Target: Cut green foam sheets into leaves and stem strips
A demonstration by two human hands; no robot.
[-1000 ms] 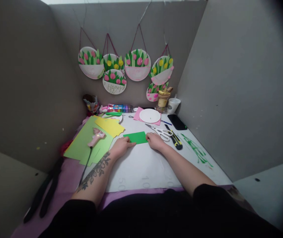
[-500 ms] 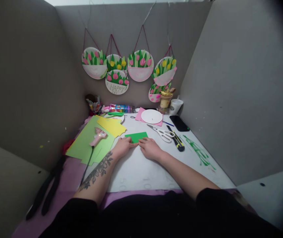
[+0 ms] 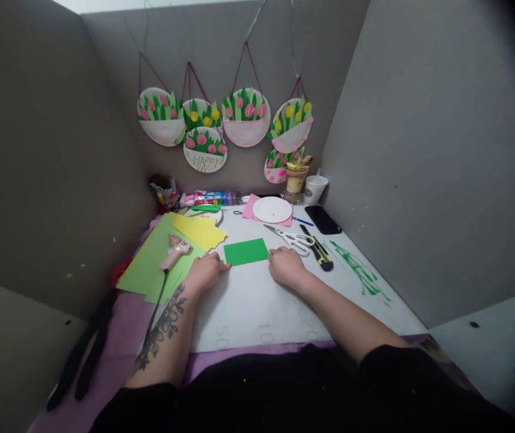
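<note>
A rectangle of green paper [image 3: 246, 252] lies flat on the white work surface in front of me. My left hand [image 3: 204, 272] is at its lower left corner, thumb stretched to the corner and the other fingers curled. At the right edge, my right hand [image 3: 288, 266] has its fingers bent and pressed together on the paper's side. Just beyond the right hand lie white-handled scissors [image 3: 300, 240], with a black and yellow utility knife [image 3: 322, 254] beside them.
To the left, a pink glue gun [image 3: 175, 251] rests on light green sheets [image 3: 144, 267] near yellow paper [image 3: 201, 230]. Green paper strips [image 3: 359, 267] and a phone [image 3: 323, 220] lie right. At the back are a white paper plate [image 3: 272, 209] and a cup [image 3: 315, 189]. Decorated plates [image 3: 246, 132] hang on the wall.
My hands have moved apart from the middle of the green paper's near edge to its two sides, uncovering the paper. The view has shifted slightly.
</note>
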